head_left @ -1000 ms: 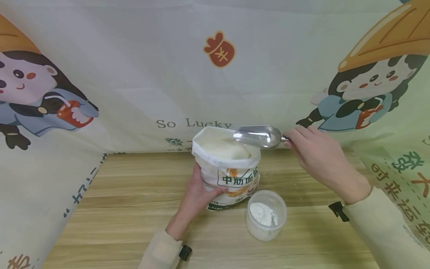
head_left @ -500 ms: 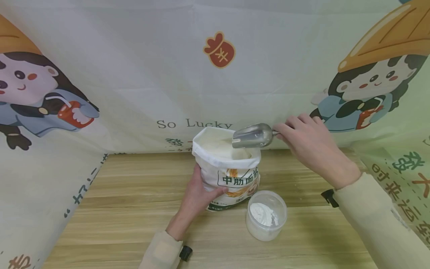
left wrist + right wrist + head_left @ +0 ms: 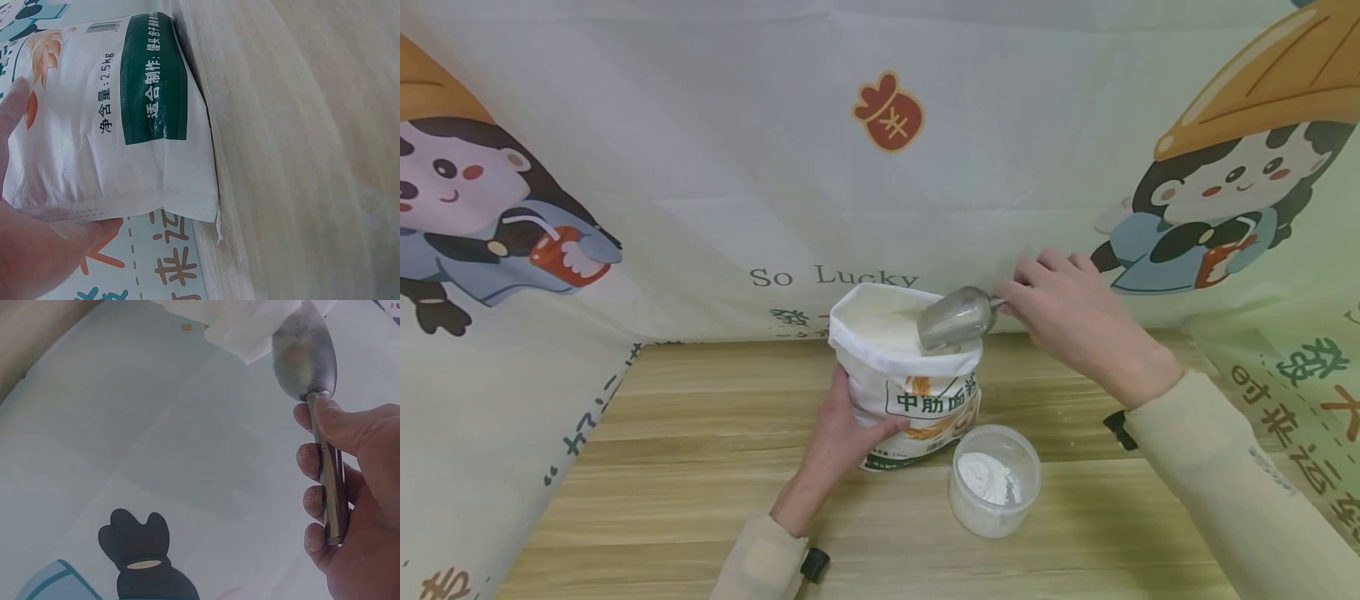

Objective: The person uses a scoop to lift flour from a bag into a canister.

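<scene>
Brought the right hand [image 3: 1060, 298] leftward since the earlier frame, and with it the metal scoop [image 3: 957, 318], tipped from nearly level to lip-down at the right side of the mouth of the flour bag [image 3: 925, 392]. Judged by that, aimed the lip at the pale flour [image 3: 876, 327] inside, not at the round clear tub [image 3: 992, 518]. Held the bag from its left with the left hand [image 3: 848, 433], thumb across the near face; kept it upright on the bench [image 3: 700, 433] and unshifted, rim folded outward. Placed the scoop over the right part of the opening; could not tell whether touching flour or carrying any. Left the tub unmoved just beside the bag, to its near right, with some white powder [image 3: 987, 477] inside. Farthest right, grasped the scoop's handle [image 3: 337, 512] with the right hand, fingers curled round and thumb near the bowl.
</scene>
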The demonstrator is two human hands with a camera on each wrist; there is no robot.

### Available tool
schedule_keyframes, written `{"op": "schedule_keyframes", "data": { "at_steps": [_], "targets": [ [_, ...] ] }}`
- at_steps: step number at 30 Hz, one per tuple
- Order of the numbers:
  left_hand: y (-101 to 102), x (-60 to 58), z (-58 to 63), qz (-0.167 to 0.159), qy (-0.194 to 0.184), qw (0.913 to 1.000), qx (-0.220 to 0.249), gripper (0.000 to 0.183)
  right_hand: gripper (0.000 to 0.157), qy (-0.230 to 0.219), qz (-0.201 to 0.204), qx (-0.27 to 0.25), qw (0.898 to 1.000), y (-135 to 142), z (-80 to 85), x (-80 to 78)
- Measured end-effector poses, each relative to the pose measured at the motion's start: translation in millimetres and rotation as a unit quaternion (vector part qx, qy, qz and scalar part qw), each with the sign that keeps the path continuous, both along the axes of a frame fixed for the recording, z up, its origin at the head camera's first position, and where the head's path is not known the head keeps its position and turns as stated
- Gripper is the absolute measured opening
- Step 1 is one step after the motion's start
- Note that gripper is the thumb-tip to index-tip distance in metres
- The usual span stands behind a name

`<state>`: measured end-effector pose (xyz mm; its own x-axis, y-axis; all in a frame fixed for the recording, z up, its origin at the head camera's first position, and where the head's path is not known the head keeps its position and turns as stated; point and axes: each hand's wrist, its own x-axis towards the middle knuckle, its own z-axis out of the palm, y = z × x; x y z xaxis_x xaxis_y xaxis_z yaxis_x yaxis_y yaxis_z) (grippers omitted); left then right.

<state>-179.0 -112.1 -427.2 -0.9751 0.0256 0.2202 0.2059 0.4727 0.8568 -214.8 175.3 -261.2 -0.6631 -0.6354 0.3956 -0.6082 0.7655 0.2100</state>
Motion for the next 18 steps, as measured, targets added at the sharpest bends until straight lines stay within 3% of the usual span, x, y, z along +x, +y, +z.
{"op": "schedule_keyframes", "data": {
  "at_steps": [9, 18],
  "targets": [
    [-1.1, -0.6, -1.3, 0.002, -0.005, 1.0, 0.002, 0.116, 0.019, 0.004, 0.007, 0.052, 0.999, -6.0, -2.1, -0.2],
    [-0.8, -0.6, -1.4, -0.005, 0.013, 0.9999, 0.003, 0.112, 0.02, -0.013, 0.02, 0.052, 0.998, -10.6, -5.2, -2.4]
  ]
}}
